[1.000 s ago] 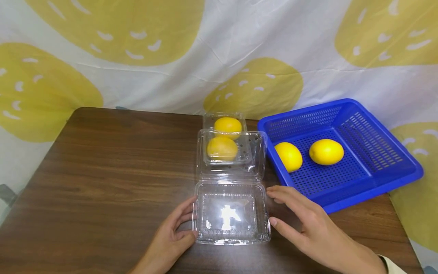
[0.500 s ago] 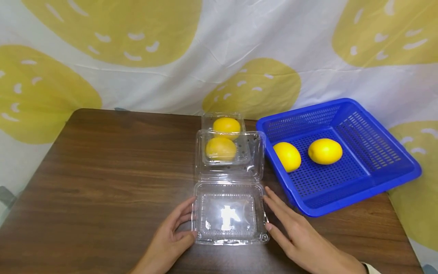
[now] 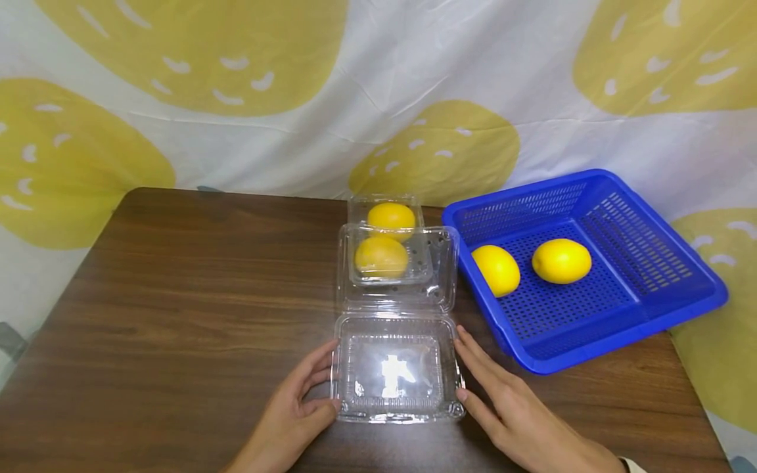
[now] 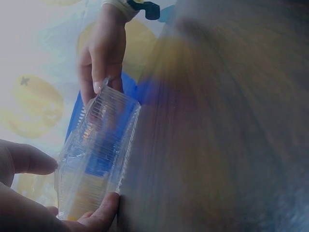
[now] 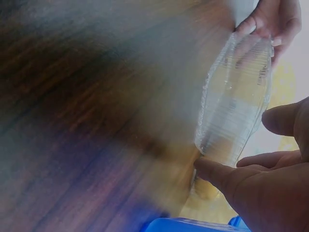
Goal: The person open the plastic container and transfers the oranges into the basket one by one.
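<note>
A clear plastic clamshell container point(image 3: 393, 325) lies on the table with its lid folded back and nothing in its base. My left hand point(image 3: 298, 401) rests against the base's left side, thumb and fingers touching the edge. On the right side, my right hand point(image 3: 514, 407) touches the rim with extended fingers and thumb. Behind, a second clear container point(image 3: 418, 209) holds two lemons, a rear one point(image 3: 391, 220) and a front lemon point(image 3: 381, 257) seen through the raised lid. Both wrist views show the clear container point(image 4: 96, 150) between the two hands.
A blue plastic basket point(image 3: 591, 360) stands at the right with two lemons inside, one on the left point(image 3: 498, 270) and another in the middle point(image 3: 562, 261). The brown wooden table point(image 3: 195, 295) extends to the left. A lemon-print cloth point(image 3: 266, 151) hangs behind.
My right hand has moved slightly left and in against the container's right edge. My left hand and the container have stayed about where they were.
</note>
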Action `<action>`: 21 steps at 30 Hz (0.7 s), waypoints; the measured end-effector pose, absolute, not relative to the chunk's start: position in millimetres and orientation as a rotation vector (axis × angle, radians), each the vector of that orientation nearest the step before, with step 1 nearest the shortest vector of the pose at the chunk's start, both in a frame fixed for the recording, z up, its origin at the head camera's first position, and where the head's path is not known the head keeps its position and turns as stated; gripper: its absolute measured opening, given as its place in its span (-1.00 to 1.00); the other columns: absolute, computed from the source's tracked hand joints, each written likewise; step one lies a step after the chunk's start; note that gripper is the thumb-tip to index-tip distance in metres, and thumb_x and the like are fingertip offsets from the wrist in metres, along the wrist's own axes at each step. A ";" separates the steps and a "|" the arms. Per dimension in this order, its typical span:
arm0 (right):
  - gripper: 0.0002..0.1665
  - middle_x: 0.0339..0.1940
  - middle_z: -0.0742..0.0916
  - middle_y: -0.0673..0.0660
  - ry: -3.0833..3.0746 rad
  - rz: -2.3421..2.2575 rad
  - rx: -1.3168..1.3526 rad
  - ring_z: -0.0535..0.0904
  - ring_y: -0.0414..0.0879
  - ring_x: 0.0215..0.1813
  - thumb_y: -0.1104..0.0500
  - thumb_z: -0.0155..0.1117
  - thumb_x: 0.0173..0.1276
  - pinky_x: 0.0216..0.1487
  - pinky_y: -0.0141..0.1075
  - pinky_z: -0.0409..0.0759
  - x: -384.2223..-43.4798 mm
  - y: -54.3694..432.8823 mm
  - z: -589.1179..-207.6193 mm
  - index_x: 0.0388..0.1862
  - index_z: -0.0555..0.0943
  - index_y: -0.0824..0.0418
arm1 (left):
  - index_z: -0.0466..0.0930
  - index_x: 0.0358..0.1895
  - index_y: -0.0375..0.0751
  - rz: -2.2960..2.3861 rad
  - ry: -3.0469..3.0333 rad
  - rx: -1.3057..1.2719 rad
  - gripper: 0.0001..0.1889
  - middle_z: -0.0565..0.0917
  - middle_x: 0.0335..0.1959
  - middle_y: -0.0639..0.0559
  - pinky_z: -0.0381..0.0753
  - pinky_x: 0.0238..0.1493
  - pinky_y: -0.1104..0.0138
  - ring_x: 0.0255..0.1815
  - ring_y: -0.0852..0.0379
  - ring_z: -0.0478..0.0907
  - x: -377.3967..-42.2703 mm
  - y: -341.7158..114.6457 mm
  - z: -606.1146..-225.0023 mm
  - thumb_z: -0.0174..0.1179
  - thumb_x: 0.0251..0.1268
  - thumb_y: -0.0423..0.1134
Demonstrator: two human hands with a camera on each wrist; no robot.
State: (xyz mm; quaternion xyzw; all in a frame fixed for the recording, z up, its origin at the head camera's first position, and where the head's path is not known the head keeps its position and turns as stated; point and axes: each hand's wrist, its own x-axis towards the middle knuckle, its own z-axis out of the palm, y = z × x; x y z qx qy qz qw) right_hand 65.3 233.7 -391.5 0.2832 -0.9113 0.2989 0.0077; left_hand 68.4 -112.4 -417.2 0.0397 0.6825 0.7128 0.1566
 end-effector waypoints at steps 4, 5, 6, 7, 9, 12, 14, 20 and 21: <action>-0.10 0.81 0.24 0.31 -2.843 0.961 0.887 0.20 -0.01 0.74 0.29 0.32 0.63 0.67 -0.53 0.03 66.5 233.6 -394.2 0.81 0.16 0.31 | 0.27 0.71 -0.27 2.045 1.954 0.121 -0.13 0.38 0.57 -0.46 0.75 0.21 0.34 0.51 -0.40 0.40 68.4 -112.2 -417.1 0.33 0.30 -0.54; -0.10 0.80 0.24 0.33 -2.839 0.971 0.889 0.19 -0.02 0.75 0.30 0.31 0.63 0.68 -0.52 0.03 66.8 233.4 -395.3 0.81 0.15 0.31 | 0.27 0.70 -0.27 2.046 1.956 0.120 -0.13 0.39 0.57 -0.46 0.75 0.21 0.34 0.51 -0.40 0.40 68.4 -112.0 -417.0 0.33 0.30 -0.54; -0.10 0.80 0.24 0.34 -2.837 0.982 0.891 0.18 -0.04 0.75 0.31 0.30 0.63 0.67 -0.52 0.03 67.2 233.2 -396.4 0.81 0.14 0.31 | 0.28 0.70 -0.27 2.049 1.955 0.115 -0.13 0.39 0.56 -0.45 0.75 0.21 0.34 0.51 -0.39 0.41 68.5 -111.8 -417.0 0.34 0.30 -0.54; -0.10 0.79 0.24 0.36 -2.832 0.992 0.891 0.17 -0.05 0.75 0.32 0.30 0.63 0.67 -0.52 0.04 67.7 233.1 -397.5 0.81 0.14 0.32 | 0.28 0.70 -0.27 2.050 1.957 0.113 -0.13 0.40 0.56 -0.45 0.75 0.20 0.34 0.50 -0.39 0.41 68.6 -111.5 -416.8 0.34 0.30 -0.54; -0.11 0.78 0.25 0.40 -2.821 1.013 0.893 0.15 -0.06 0.76 0.35 0.29 0.63 0.67 -0.52 0.04 68.5 232.7 -399.6 0.80 0.14 0.34 | 0.29 0.70 -0.26 2.054 1.959 0.105 -0.13 0.41 0.55 -0.44 0.75 0.20 0.34 0.49 -0.37 0.42 68.8 -110.9 -416.6 0.34 0.29 -0.54; -0.13 0.76 0.26 0.45 -2.805 1.025 0.903 0.15 -0.05 0.76 0.36 0.29 0.62 0.67 -0.50 0.05 69.5 232.2 -402.6 0.78 0.17 0.38 | 0.32 0.69 -0.25 2.062 1.969 0.087 -0.14 0.44 0.53 -0.42 0.75 0.19 0.35 0.47 -0.35 0.45 69.4 -110.2 -416.7 0.35 0.28 -0.55; -0.14 0.75 0.26 0.47 -2.800 1.027 0.912 0.14 -0.04 0.76 0.36 0.30 0.62 0.67 -0.49 0.06 70.1 231.8 -404.2 0.77 0.18 0.40 | 0.34 0.68 -0.25 2.063 1.977 0.076 -0.14 0.46 0.52 -0.40 0.76 0.18 0.35 0.47 -0.35 0.45 70.2 -110.6 -416.8 0.34 0.27 -0.57; -0.16 0.72 0.26 0.53 -2.796 1.038 0.943 0.13 0.01 0.77 0.34 0.29 0.64 0.67 -0.49 0.05 72.0 228.8 -407.8 0.75 0.18 0.44 | 0.39 0.66 -0.19 2.050 1.993 0.030 -0.15 0.48 0.54 -0.35 0.76 0.17 0.35 0.49 -0.33 0.47 73.7 -115.5 -416.5 0.35 0.26 -0.59; -0.17 0.71 0.27 0.54 -2.793 1.039 0.949 0.13 0.01 0.76 0.34 0.29 0.64 0.67 -0.49 0.05 72.3 227.8 -408.3 0.75 0.19 0.45 | 0.39 0.66 -0.19 2.047 1.997 0.028 -0.15 0.48 0.54 -0.35 0.75 0.18 0.35 0.49 -0.33 0.47 74.3 -116.7 -416.7 0.36 0.26 -0.59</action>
